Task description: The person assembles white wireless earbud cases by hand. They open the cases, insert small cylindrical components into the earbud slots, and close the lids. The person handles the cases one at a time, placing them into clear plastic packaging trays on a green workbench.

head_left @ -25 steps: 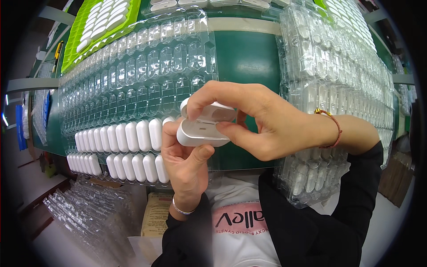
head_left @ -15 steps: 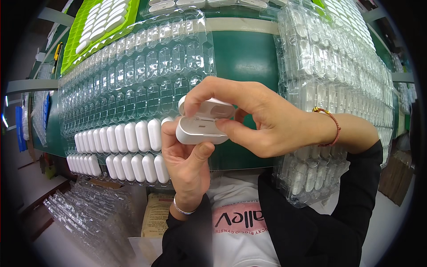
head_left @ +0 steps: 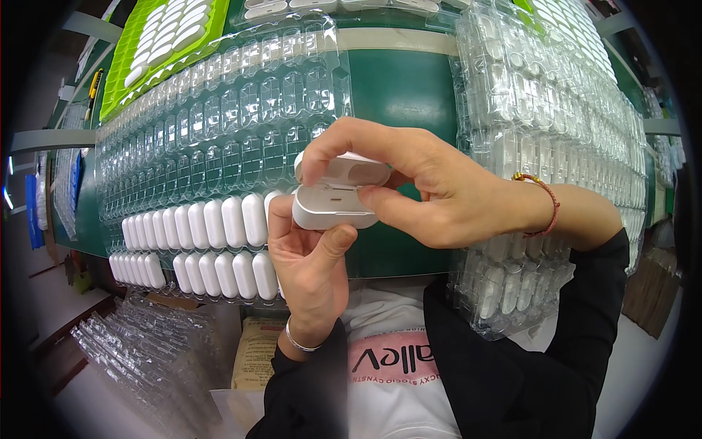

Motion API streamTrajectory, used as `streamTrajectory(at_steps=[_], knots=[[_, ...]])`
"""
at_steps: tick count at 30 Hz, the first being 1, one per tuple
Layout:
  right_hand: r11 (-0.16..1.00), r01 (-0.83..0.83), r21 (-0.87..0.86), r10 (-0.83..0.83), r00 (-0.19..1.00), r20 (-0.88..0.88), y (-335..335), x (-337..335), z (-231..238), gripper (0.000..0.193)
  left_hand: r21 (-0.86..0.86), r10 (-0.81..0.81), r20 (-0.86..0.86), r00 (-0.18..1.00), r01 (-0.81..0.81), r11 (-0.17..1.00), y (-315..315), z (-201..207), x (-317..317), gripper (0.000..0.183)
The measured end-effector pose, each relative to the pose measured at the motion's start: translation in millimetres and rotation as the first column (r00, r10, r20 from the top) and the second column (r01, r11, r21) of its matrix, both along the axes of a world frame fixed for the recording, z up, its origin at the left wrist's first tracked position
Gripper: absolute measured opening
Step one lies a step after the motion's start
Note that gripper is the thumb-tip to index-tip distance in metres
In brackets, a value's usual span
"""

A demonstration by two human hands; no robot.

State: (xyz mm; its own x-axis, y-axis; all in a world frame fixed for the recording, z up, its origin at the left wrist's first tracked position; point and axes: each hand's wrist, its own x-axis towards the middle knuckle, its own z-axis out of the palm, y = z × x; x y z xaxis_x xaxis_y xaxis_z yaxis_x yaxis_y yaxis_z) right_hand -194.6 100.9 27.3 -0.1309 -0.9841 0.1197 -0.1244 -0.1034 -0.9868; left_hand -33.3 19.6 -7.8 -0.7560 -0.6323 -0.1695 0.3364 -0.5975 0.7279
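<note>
A white earbud charging case (head_left: 333,212) with its lid tipped up is held over the edge of the green table. My left hand (head_left: 311,267) grips the case body from below and the left, thumb on its front. My right hand (head_left: 417,179) reaches over from the right, its index finger curled over the raised lid and its thumb at the inner hinge area. The inside of the case faces up and looks pale and smooth, with a small slot. Just left of my hands, a clear blister tray (head_left: 197,124) holds rows of closed white cases (head_left: 219,223) in its near part.
Stacked clear trays (head_left: 512,110) with pale pieces stand along the right. A lime green tray (head_left: 117,80) with white pieces (head_left: 168,33) lies at the far left. More clear plastic trays (head_left: 139,366) are piled below the table at the near left, beside a tan paper bag (head_left: 256,351).
Both hands have turned the case slightly, so its front sits more level and its lid a little farther right. The grip stays the same.
</note>
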Motion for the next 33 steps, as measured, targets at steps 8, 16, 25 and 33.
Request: streamTrajectory(at_steps=[8, 16, 25, 33], knots=[[1.000, -0.008, -0.017, 0.008, 1.000, 0.029, -0.2, -0.6, -0.8, 0.052, 0.029, 0.000, -0.018, 1.000, 0.001, 1.000, 0.8, -1.0, -0.6, 0.041], [1.000, -0.015, 0.000, 0.015, 0.999, 0.037, -0.2, -0.8, -0.2, 0.053, 0.021, 0.001, -0.027, 1.000, -0.001, 1.000, 1.3, -2.4, -2.7, 0.041], [0.999, 0.012, -0.048, -0.009, 0.998, 0.062, -1.5, 4.7, -1.6, 0.043, -0.023, 0.024, -0.024, 0.999, -0.024, 0.999, 1.4, -1.2, 1.0, 0.041], [0.998, -0.008, -0.059, 0.021, 0.975, 0.220, -1.2, -0.4, -2.0, 0.043, -0.038, 0.009, -0.014, 1.000, -0.009, 0.999, 1.8, 2.7, 2.8, 0.040]])
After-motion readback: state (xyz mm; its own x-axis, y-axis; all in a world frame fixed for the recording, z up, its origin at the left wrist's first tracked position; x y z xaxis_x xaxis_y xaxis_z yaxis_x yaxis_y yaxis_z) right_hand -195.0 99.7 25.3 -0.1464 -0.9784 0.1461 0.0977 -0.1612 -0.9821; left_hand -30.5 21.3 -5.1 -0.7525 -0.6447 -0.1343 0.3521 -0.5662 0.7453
